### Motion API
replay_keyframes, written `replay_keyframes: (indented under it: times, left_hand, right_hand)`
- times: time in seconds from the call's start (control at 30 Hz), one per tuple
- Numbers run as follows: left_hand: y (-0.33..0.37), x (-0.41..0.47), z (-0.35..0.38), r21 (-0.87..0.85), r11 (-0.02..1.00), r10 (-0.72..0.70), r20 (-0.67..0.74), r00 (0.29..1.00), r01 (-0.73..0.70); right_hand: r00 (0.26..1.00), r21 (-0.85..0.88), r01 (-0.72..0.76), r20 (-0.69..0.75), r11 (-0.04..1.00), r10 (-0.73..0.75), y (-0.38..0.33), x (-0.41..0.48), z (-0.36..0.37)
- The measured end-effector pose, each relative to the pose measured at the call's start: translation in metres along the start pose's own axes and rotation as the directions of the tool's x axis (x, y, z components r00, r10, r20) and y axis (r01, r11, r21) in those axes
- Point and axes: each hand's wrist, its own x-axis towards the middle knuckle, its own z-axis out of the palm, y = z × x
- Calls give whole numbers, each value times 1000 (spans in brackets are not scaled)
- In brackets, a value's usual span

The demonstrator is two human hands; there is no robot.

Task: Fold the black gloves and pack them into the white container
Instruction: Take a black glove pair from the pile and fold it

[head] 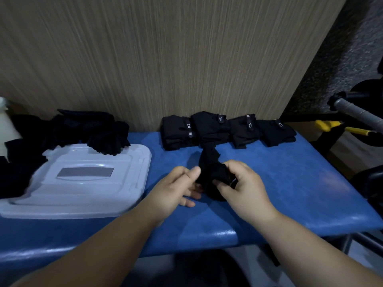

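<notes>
A black glove (209,168) lies mid-bench (290,183). The right hand (244,183) curls its fingers (233,167) round it; the left hand (176,187) pinches its edge. White container (134,162) at nine o'clock, folded gloves (209,127) at twelve.

White lidded plastic container (83,179) on blue padded desk (279,193), heap of loose black gloves (87,129) behind and overlapping it, row of folded black glove bundles (226,130) to its right rear, crumpled black glove (211,172) right of it, before that row

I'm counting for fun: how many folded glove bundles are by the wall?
4, in a row against the wall: leftmost, second, third, rightmost. More may be hidden underneath.
</notes>
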Motion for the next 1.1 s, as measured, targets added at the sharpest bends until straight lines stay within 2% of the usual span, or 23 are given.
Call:
replay_keyframes:
  times: [0.13,0.23,0.33,0.43,0.53,0.63,0.8,0.93,1.03,1.1]
  left_hand:
    - [-1,4,-1,-94,989,-115,31,993,117]
    - [-1,6,-5,-154,976,-147,70,987,156]
    - [-4,9,-7,-178,968,-177,20,984,178]
    - [-5,10,-7,-201,962,-206,-75,976,188]
    - [-1,9,-7,-329,933,-192,-110,975,147]
    - [4,7,-7,-451,885,-166,-77,983,114]
    - [10,6,-9,-595,796,-188,-59,980,117]
    - [13,6,-13,-639,759,-211,-62,976,123]
    - [15,4,-11,-611,776,-219,-26,975,158]
    - [14,2,-8,-563,801,-235,19,972,205]
  right_hand:
    - [985,-9,160,65,987,-159,1,-4,3]
    - [959,-41,264,116,964,-258,1,-6,6]
    - [933,-80,339,154,937,-324,1,-8,5]
    - [925,-93,370,124,924,-358,0,-9,4]
    - [960,-113,280,24,953,-279,1,-7,4]
    - [988,-91,153,-22,984,-156,3,-5,1]
    - [989,-57,149,26,987,-147,-1,-7,1]
    - [987,89,100,117,991,-110,-6,-6,-2]
    - [978,323,-146,190,935,87,-12,-5,-6]
    - [944,387,-302,250,871,217,-13,-3,-5]
